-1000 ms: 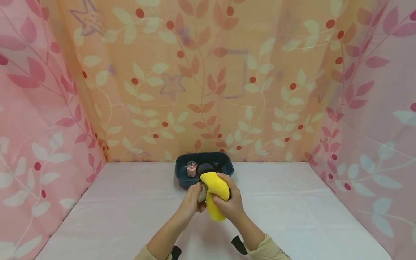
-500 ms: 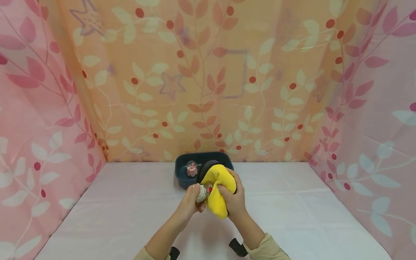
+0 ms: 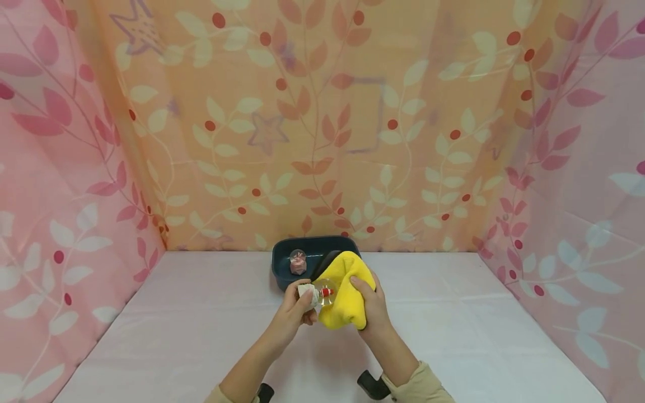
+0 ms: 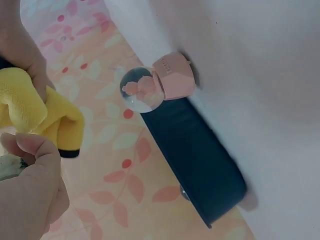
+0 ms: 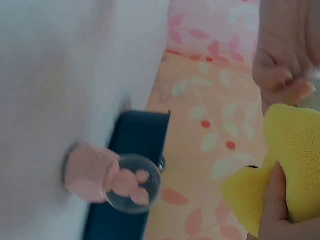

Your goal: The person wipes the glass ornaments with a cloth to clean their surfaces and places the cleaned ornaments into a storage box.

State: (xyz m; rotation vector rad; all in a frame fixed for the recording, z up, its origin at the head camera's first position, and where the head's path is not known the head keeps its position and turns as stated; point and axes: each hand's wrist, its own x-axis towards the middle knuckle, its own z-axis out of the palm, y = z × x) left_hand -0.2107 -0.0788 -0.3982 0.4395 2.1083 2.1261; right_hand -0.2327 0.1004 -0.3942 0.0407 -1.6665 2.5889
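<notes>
My left hand (image 3: pixel 289 316) grips a small snow globe (image 3: pixel 326 293) by its whitish base, with a clear dome and something red inside. The dome points right, against or close to a yellow cloth (image 3: pixel 347 296) with dark edging. My right hand (image 3: pixel 377 308) holds this cloth, its thumb on the yellow face. In the left wrist view the globe's base (image 4: pixel 10 166) shows only partly in my fingers. A second snow globe (image 5: pixel 92 172), with a pink base and pink figure, stands on the table before a dark blue bin; in the head view it is hidden.
The dark blue bin (image 3: pixel 282 282) stands at the back of the white table (image 3: pixel 201 313). Inside, at its left, lies another pink snow globe (image 3: pixel 298 263). Patterned curtains (image 3: pixel 322 140) enclose the back and both sides.
The cloth has come off the globe and shifted right with my right hand, baring the clear dome and red figure. My left hand has turned slightly, showing more of the base.
</notes>
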